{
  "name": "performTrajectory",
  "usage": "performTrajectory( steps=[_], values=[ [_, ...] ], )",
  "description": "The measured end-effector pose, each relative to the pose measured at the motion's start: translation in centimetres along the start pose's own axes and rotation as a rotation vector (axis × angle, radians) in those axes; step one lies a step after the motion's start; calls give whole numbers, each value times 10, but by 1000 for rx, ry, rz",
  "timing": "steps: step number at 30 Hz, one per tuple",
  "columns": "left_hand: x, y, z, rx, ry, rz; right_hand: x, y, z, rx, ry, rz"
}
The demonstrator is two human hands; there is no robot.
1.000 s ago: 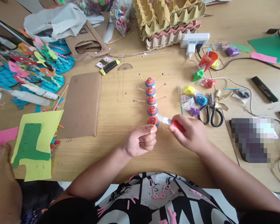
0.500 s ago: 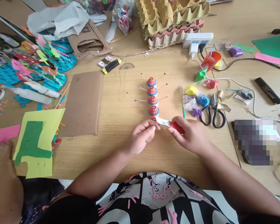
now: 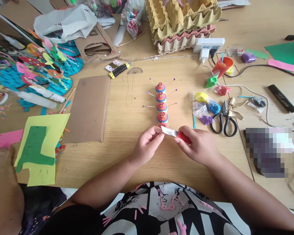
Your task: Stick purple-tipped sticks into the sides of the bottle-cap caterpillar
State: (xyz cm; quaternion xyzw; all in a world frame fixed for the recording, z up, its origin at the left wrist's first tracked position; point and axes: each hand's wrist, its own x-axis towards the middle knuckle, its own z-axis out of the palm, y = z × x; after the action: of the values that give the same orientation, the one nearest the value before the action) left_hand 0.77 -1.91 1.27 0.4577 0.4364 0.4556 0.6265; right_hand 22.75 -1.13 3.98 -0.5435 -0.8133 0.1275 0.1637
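My right hand (image 3: 197, 142) grips the red handle of a utility knife (image 3: 170, 131), its blade pointing left. The blade's tip meets the pinched thumb and finger of my left hand (image 3: 148, 143); whatever lies between those fingertips is too small to name. Just beyond my hands, a column of several red-and-blue domed pieces with yellow faces (image 3: 162, 117) runs away from me. The nearest piece is partly hidden by the blade and fingers. Thin sticks with purple tips (image 3: 151, 94) stand out from both sides of the farther pieces.
Black-handled scissors (image 3: 225, 119) and bags of coloured clay (image 3: 200, 96) lie to the right, near an orange cup (image 3: 222, 67). A cardboard sheet (image 3: 88, 109) and yellow paper (image 3: 61, 127) are on the left. Egg trays (image 3: 186, 39) stand behind. A person's arm (image 3: 5, 189) shows at lower left.
The blade and my left fingertips have shifted slightly left, uncovering more of the nearest domed piece. The thin thing that showed at my left fingertips is no longer distinct. The whole view has moved a little.
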Motion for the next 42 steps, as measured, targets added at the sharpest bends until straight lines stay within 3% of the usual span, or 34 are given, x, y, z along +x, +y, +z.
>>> performTrajectory(
  steps=[11, 15, 18, 24, 30, 33, 37, 42],
  values=[
    [0, -1, 0, 13, 23, -24, 1, -2, 0, -37, 22, 87],
    [-1, 0, 0, 30, 18, -1, 1, -2, -1, 1, -19, 39],
    [-1, 1, 0, 61, 3, 16, 1, -2, 0, -37, 27, 90],
    [-2, 3, 1, 103, 22, 35, 0, -3, 1, -44, 33, 55],
    [-1, 5, 3, 28, 46, 8, 0, -3, 1, -14, 15, 7],
    [-1, 2, 1, -14, 8, -44, 0, -2, 1, -44, 65, 63],
    [-1, -2, 0, -91, -47, -83, -1, -3, 2, -19, 23, -2],
    [0, -3, 1, -106, -27, -101, 0, -3, 1, -43, 52, 41]
  ],
)
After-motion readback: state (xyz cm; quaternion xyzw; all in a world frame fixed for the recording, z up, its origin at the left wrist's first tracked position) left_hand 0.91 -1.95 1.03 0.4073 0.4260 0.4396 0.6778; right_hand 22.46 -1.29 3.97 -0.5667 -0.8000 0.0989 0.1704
